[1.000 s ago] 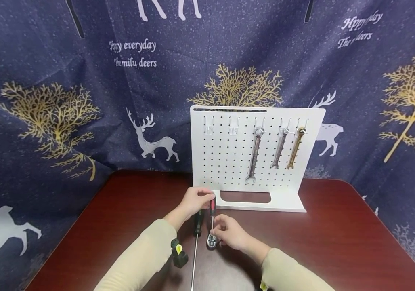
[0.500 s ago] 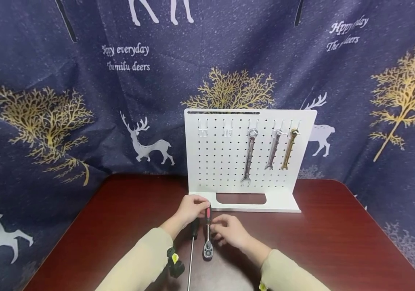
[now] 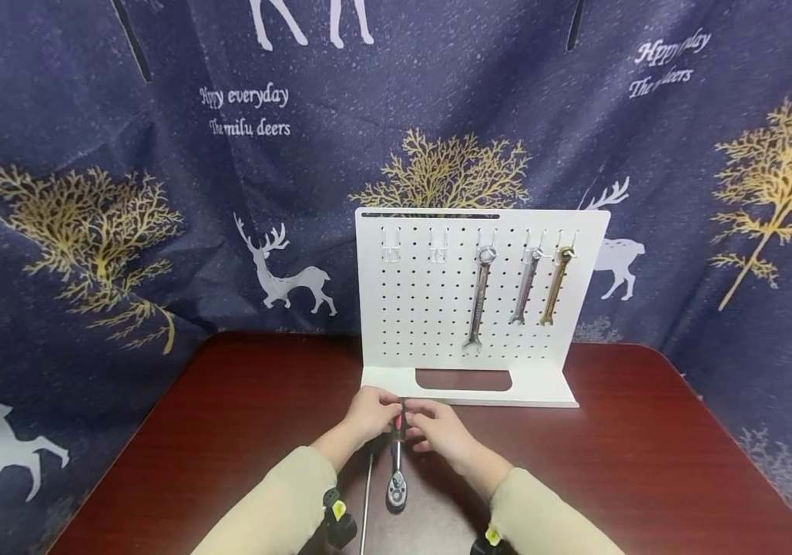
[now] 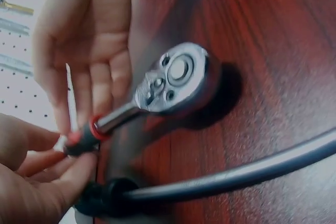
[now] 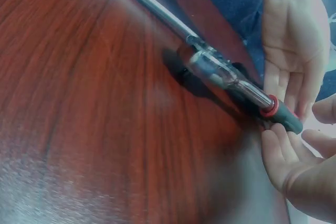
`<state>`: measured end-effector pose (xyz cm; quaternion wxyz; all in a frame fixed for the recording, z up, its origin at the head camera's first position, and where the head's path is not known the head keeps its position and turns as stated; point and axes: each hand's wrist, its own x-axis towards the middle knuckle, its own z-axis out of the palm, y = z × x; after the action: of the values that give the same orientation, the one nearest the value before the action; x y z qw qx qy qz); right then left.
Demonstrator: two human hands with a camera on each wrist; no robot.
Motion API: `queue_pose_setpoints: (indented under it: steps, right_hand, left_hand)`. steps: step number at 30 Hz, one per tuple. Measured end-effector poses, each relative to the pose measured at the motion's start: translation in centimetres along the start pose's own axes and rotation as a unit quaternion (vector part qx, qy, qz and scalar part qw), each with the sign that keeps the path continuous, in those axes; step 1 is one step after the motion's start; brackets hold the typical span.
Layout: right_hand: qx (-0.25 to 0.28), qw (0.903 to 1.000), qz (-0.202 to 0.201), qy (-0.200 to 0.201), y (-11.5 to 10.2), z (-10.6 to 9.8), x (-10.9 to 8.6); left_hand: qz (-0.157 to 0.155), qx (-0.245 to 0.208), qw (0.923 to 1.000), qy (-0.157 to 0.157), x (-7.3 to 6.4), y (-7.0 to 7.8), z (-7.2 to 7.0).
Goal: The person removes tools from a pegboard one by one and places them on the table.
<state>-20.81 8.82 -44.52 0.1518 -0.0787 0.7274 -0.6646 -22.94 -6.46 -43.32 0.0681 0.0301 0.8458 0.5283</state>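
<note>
My left hand [image 3: 370,414] pinches the handle end of a ratchet wrench [image 3: 397,487], between thumb and fingers. The wrench has a black and red grip [image 4: 86,137] and a chrome head [image 4: 181,74], which casts a shadow on the table in the left wrist view. From the other side my right hand [image 3: 441,433] comes up to the same handle. In the right wrist view its fingertips [image 5: 278,135] are right at the grip, with the thumb apart. Beneath my left hand lies a long screwdriver [image 3: 367,501], its dark handle [image 4: 107,198] partly hidden.
A white pegboard [image 3: 431,324] stands on the red-brown table [image 3: 243,432] behind my hands. Two silver wrenches [image 3: 479,301] and a gold wrench [image 3: 558,285] hang from its hooks. Two clear hooks [image 3: 391,245] at its left bear nothing. A dark patterned cloth [image 3: 160,270] hangs behind.
The ratchet wrench's head has shifted toward me, away from the right hand. My right fingers have gone from near the head up to the handle; the left hand keeps its pinch.
</note>
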Motion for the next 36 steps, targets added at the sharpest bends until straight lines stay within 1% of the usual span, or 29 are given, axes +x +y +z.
queue_pose_setpoints:
  steps: [3, 7, 10, 14, 20, 25, 28, 31, 33, 36]
  right_hand:
    - [0.001, 0.9999, 0.017, -0.002, 0.5, 0.2, 0.1]
    - [0.007, 0.9995, 0.032, -0.004, 0.9, 0.2, 0.3]
    - [0.012, 0.9991, 0.04, 0.001, 0.9, 0.2, 0.3]
    - [0.012, 0.9985, 0.053, 0.002, 0.9, 0.2, 0.3]
    - [0.016, 0.9984, 0.054, -0.002, 1.0, 0.0, 0.2]
    - [0.007, 0.9994, 0.035, -0.002, 0.8, -0.5, -0.1]
    - [-0.015, 0.9998, 0.013, 0.002, 0.6, -1.2, 0.0]
    - [-0.06, 0.9979, -0.01, 0.018, 0.4, -2.2, 0.1]
    - [-0.099, 0.9941, -0.026, 0.036, 0.1, -2.9, 0.3]
    - [-0.151, 0.9852, -0.052, 0.063, -0.4, -3.9, 0.6]
  left_hand:
    - [0.003, 0.053, 0.9986, -0.004, -0.5, 0.4, 0.2]
    - [0.016, 0.091, 0.9957, -0.01, -0.9, 1.0, 0.4]
    - [0.021, 0.092, 0.9951, -0.028, -1.2, 1.2, 0.5]
    - [0.022, 0.1, 0.9936, -0.048, -1.5, 1.1, 0.6]
    - [0.037, 0.118, 0.9909, -0.053, -1.6, 1.0, 0.6]
    - [0.04, 0.121, 0.9905, -0.051, -1.8, 1.4, 0.5]
    - [0.041, 0.123, 0.9905, -0.046, -1.6, 1.9, 0.4]
    - [0.052, 0.126, 0.9898, -0.04, -1.3, 2.3, 0.2]
    - [0.066, 0.124, 0.9895, -0.035, -0.9, 2.5, 0.2]
    - [0.09, 0.118, 0.9886, -0.021, -0.2, 2.7, 0.2]
